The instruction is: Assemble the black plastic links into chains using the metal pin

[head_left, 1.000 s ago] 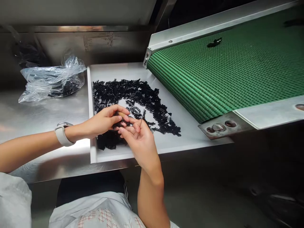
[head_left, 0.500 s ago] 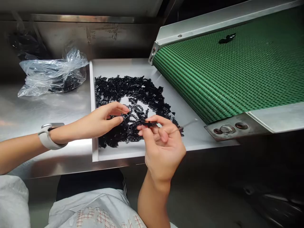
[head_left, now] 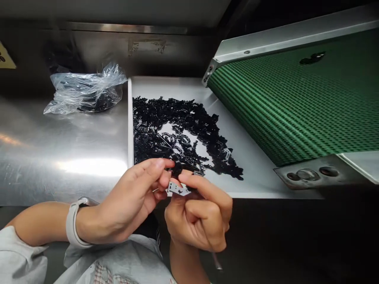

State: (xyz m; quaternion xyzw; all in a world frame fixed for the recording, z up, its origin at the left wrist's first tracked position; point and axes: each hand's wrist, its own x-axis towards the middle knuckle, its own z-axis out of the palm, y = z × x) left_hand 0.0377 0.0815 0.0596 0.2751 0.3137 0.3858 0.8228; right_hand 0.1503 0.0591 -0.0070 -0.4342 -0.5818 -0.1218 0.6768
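Close together in front of the tray's near edge, both my hands work at a small black plastic part (head_left: 177,169). My left hand (head_left: 133,197), with a watch strap on its wrist, has thumb and fingertips closed on this part. My right hand (head_left: 201,213) is closed around a flat black plastic piece with a light grey face (head_left: 178,189), which meets or touches the part at my left fingertips. Whether the two are joined cannot be made out. Below my right hand pokes the end of a thin rod-like tool (head_left: 218,263), its rest hidden. Many similar black plastic parts (head_left: 166,108) lie heaped beyond.
The heap lies in a white tray (head_left: 130,118) on a steel bench (head_left: 89,165). A clear plastic bag (head_left: 85,90) with dark contents sits left. To the right, a green conveyor belt (head_left: 281,102) overhangs the tray, carrying a black part (head_left: 312,58). A yellow label (head_left: 6,57) shows far left.
My left hand has moved from above the heap to meet my right hand and closed on the black part. Both hands are now nearer to me. The view has shifted left.
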